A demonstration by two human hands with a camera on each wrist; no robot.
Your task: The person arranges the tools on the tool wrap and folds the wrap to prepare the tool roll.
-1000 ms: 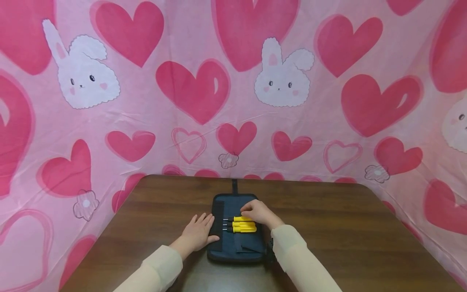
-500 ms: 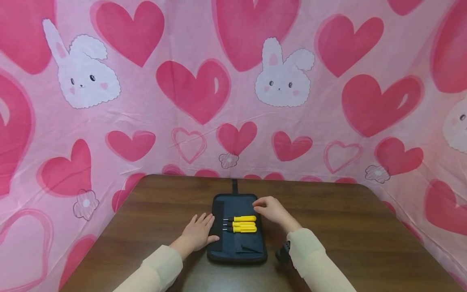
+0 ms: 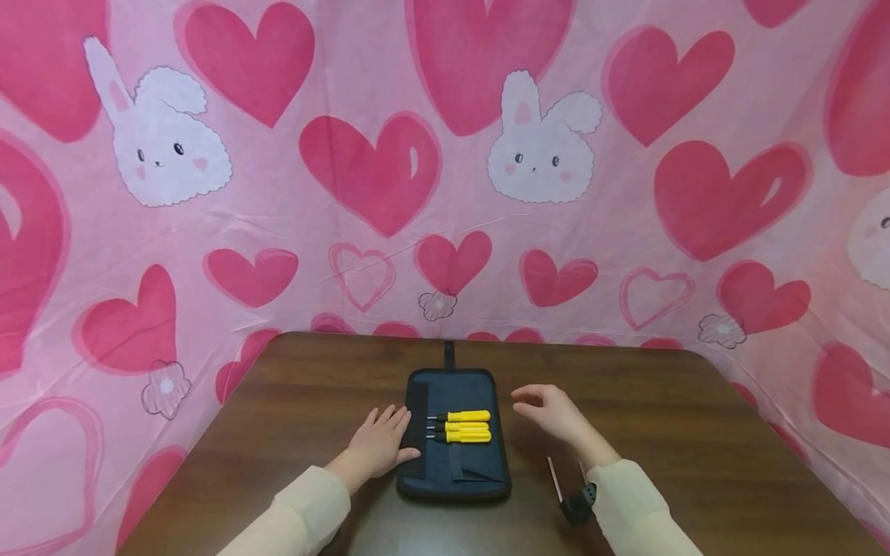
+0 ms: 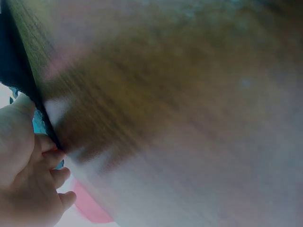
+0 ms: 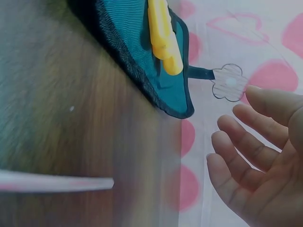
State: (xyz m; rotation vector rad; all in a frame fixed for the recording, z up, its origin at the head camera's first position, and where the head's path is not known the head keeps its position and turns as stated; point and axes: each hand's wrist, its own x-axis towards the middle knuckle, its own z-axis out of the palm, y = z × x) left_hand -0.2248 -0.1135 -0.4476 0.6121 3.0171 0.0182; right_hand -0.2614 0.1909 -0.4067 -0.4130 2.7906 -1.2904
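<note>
A dark blue tool case (image 3: 455, 392) with black edging lies unfolded on the wooden table. Three screwdrivers (image 3: 467, 426) with yellow handles sit side by side across its middle, their metal shafts pointing left. My left hand (image 3: 375, 444) rests with spread fingers on the case's left edge; in the left wrist view its fingers (image 4: 45, 165) reach that dark edge. To the right of the case, apart from it, my right hand (image 3: 552, 413) hovers with loosely bent fingers. Nothing shows between those fingers in the right wrist view.
A black strap (image 3: 449, 355) runs from the case's far side toward the table's back edge. At the right sleeve hangs a black device (image 3: 577, 503) with two thin prongs. Behind the table (image 3: 667, 417) hangs a pink cloth (image 3: 459, 208) printed with hearts and rabbits.
My right hand has left the top of the screwdrivers and moved right, off the case. The screwdrivers stay in place, and my left hand has not moved.
</note>
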